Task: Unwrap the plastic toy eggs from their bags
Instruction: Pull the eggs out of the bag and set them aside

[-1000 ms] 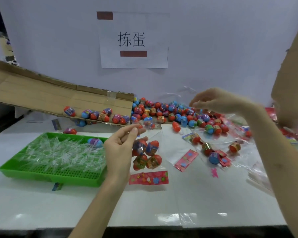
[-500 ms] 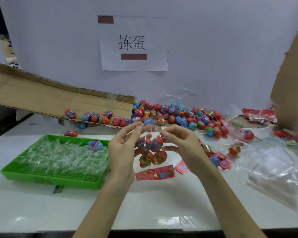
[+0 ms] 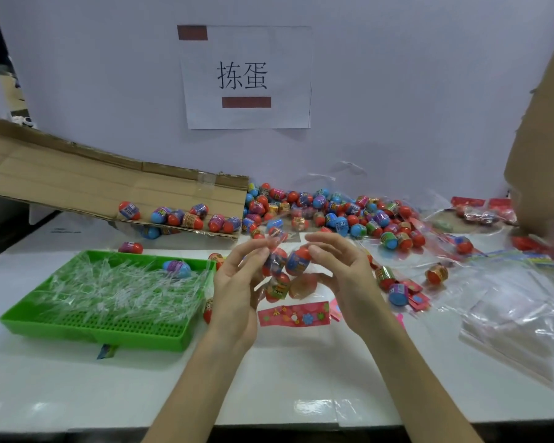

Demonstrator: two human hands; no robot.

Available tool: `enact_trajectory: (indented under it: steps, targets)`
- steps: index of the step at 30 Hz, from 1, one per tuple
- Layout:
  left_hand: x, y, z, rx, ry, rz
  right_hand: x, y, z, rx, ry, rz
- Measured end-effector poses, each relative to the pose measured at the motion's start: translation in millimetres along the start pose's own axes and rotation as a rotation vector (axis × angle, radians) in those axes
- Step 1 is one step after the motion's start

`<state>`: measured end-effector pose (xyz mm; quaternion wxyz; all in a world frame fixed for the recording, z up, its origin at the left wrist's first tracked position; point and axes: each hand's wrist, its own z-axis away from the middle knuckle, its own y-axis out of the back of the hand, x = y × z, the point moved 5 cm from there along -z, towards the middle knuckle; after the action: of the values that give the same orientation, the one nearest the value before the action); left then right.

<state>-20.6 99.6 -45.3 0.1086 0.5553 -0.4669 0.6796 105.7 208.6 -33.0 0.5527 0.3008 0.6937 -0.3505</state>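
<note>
Clear film, thin and crinkly: that's the bag (image 3: 279, 276), held up off the desk (image 3: 269, 378) dead centre, four eggs (image 3: 298, 262) bunched inside and a pink card (image 3: 293, 314) hanging at its six o'clock end. The left hand (image 3: 237, 282) has the gathered neck at eleven o'clock of the bundle, fingers (image 3: 248, 252) clamped on the film. The right hand (image 3: 343, 276) works from one o'clock, thumb and forefinger closed on the film over the top egg.

This looks like a light load. The film should be soft and slippery, so a pinch high on the neck is the place to hold, one hand pulling against the other. The eggs look hard and smooth, likely to roll off once they drop free, so keep the bundle low over the desk.

The desk is white and glossy, with lamp glare at six o'clock. At nine o'clock sits a green tray (image 3: 77, 324) full of clear strips (image 3: 115, 289), one stray egg on top. Loose eggs (image 3: 333, 209) pile up at twelve o'clock, spilling onto a cardboard flap (image 3: 109, 187) at ten. Empty bags (image 3: 509, 308) spread out at three, under a brown box (image 3: 544, 139). A paper sign (image 3: 247, 76) hangs on the pale wall at twelve.
</note>
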Motion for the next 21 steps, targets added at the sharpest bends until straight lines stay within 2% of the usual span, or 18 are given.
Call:
enact_trajectory:
  steps: [4,12,17,21]
  targets:
    - [-1.4,-2.6,1.6,-0.022,0.030,0.085,2.3,-1.9,1.6,-0.061,-0.086,-0.138]
    - [-2.8,-19.3,8.6,-0.303,0.144,0.217,6.3,-3.0,3.6,-0.101,-0.142,-0.261]
    - [-3.8,-18.4,9.4,-0.300,0.133,0.171,3.4,-5.4,5.5,-0.125,-0.136,-0.381]
    - [-2.1,-18.4,10.9,-0.321,0.110,0.178,2.8,-5.5,4.7,-0.152,-0.122,-0.386]
